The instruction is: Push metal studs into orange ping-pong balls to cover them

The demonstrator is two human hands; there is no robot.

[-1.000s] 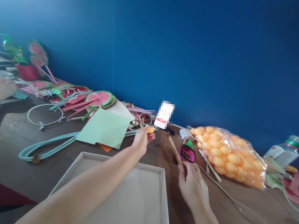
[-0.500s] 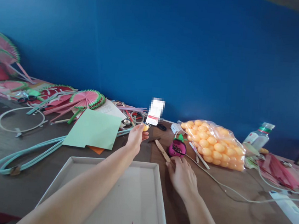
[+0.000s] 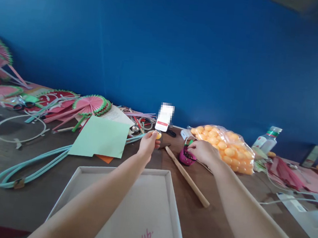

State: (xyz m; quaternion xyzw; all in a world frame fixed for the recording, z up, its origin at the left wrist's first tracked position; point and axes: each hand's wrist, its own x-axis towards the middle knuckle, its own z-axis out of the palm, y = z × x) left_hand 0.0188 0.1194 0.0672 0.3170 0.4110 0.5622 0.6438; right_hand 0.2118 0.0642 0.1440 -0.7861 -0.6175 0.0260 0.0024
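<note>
My left hand [image 3: 148, 143] is closed round a small round yellow object [image 3: 157, 134], above the far end of a shallow white box [image 3: 128, 199]. Over the mouth of a small purple pot [image 3: 186, 158] with a green top piece, my right hand [image 3: 203, 152] has its fingertips drawn together. What lies between those fingertips is hidden. Dark little bits show inside the pot. A hammer [image 3: 189, 179] with a wooden handle lies on the table between the box and my right forearm.
A clear bag of orange balls [image 3: 229, 151] lies behind my right hand. At the wall stands a phone [image 3: 164, 117]. Green card [image 3: 100, 137], coiled pale-blue tubes [image 3: 29, 166] and watermelon-patterned fans [image 3: 90, 106] cover the left. A bottle [image 3: 267, 140] stands right.
My right hand has risen from the hammer's handle beside the pot to over the pot's mouth, uncovering the handle. My left hand still holds the yellow object, with its wrist turned slightly.
</note>
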